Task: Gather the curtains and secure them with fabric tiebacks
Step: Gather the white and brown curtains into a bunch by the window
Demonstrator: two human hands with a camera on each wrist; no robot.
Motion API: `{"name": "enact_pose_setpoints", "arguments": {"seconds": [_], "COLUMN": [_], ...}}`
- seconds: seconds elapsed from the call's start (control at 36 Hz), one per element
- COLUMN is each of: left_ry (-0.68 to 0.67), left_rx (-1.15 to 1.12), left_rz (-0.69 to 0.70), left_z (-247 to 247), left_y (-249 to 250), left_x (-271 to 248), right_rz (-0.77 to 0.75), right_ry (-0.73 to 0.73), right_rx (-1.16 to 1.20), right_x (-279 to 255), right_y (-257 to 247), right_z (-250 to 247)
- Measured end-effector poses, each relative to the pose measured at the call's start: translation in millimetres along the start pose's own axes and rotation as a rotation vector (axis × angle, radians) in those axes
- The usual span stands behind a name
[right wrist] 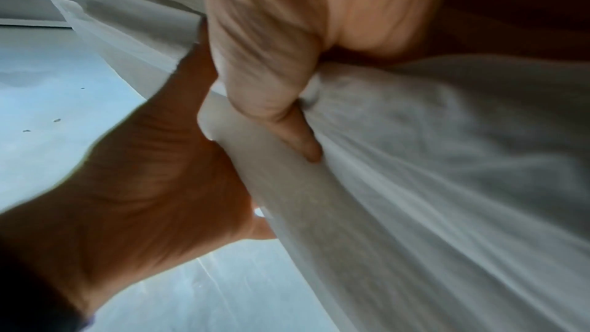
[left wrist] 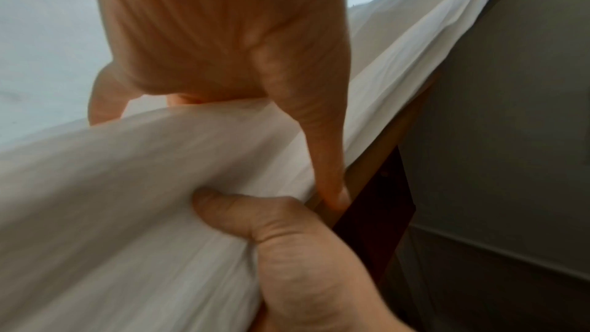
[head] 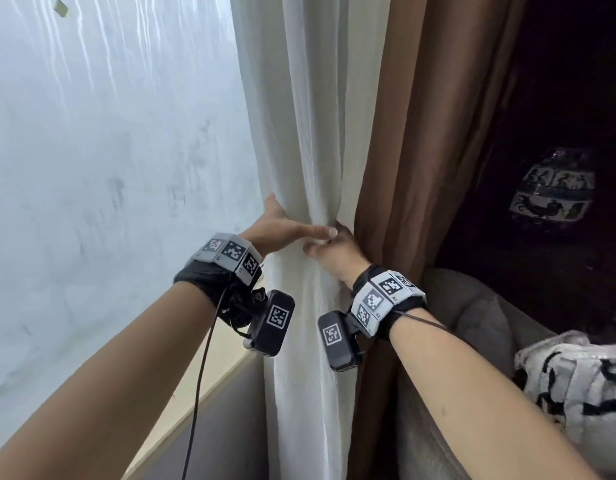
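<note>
A white sheer curtain (head: 310, 140) hangs in the middle, bunched into a narrow waist at hand height. A brown curtain (head: 403, 150) hangs just right of it. My left hand (head: 289, 225) wraps round the white bunch from the left, its thumb lying across the front. My right hand (head: 337, 249) grips the same bunch from the right, its fingers tucked behind, between the white and the brown cloth. In the left wrist view the left hand (left wrist: 223, 34) holds the white curtain (left wrist: 127, 211) above the right hand (left wrist: 287, 249). The right wrist view has the right hand (right wrist: 271, 47) pinching the white curtain (right wrist: 431, 186).
A frosted window pane (head: 109, 168) fills the left, with a pale sill (head: 209, 386) below it. A grey sofa arm (head: 473, 317) and a black-and-white patterned cloth (head: 576, 386) sit at the lower right. The room behind the brown curtain is dark.
</note>
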State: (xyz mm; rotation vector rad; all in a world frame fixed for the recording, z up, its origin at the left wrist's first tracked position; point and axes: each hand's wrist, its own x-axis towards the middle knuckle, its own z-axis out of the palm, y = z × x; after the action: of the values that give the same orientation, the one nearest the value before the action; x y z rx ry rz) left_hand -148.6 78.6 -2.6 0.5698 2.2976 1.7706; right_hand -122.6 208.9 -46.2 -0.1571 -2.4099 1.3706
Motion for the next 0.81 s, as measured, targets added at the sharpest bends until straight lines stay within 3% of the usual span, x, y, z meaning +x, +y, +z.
{"name": "enact_pose_setpoints", "arguments": {"seconds": [0.14,0.28,0.33,0.42,0.47,0.61,0.67,0.75,0.81], "left_ry": [-0.056,-0.029,0.054,0.287,0.319,0.248,0.179,0.004,-0.001], "left_rx": [0.252,0.116,0.008,-0.085,-0.119,-0.226,-0.213,-0.057,0.05], "left_rz": [-0.082,-0.041,-0.01,-0.015,0.004,0.153,0.215,0.169,0.092], "left_z": [6.3,20.5,25.6,29.8,31.9,38.8,37.8,35.8,33.2], "left_y": [-44.1,-28.0,-25.6,-32.0,-38.6,-46.5,-50.2,-47.6,-46.6], "left_x": [65.3,62.2,65.5,76.7,84.6,92.3,95.8,104.4,116.0], "right_rz": [0.01,-0.019,-0.01,-0.018,-0.02,-0.025,0.009,0.011,0.01], "right_ry": [-0.164,-0.279,-0.22,0.12,0.15,-0.04,-0.187,-0.342,-0.342], "right_rx": [-0.137,-0.059,-0.087,-0.375,-0.365,0.004,0.073,0.178,0.186], "right_x": [21.8,47.6,55.5,61.0,67.7,104.4,114.5,119.4,117.3], "right_y": [26.9,46.1,54.9,60.2,60.6,70.8,77.3,87.2,86.1], "right_z": [-6.0,-5.2,-6.2,-17.7,-24.1,-19.8,-10.9,-2.1,1.6]}}
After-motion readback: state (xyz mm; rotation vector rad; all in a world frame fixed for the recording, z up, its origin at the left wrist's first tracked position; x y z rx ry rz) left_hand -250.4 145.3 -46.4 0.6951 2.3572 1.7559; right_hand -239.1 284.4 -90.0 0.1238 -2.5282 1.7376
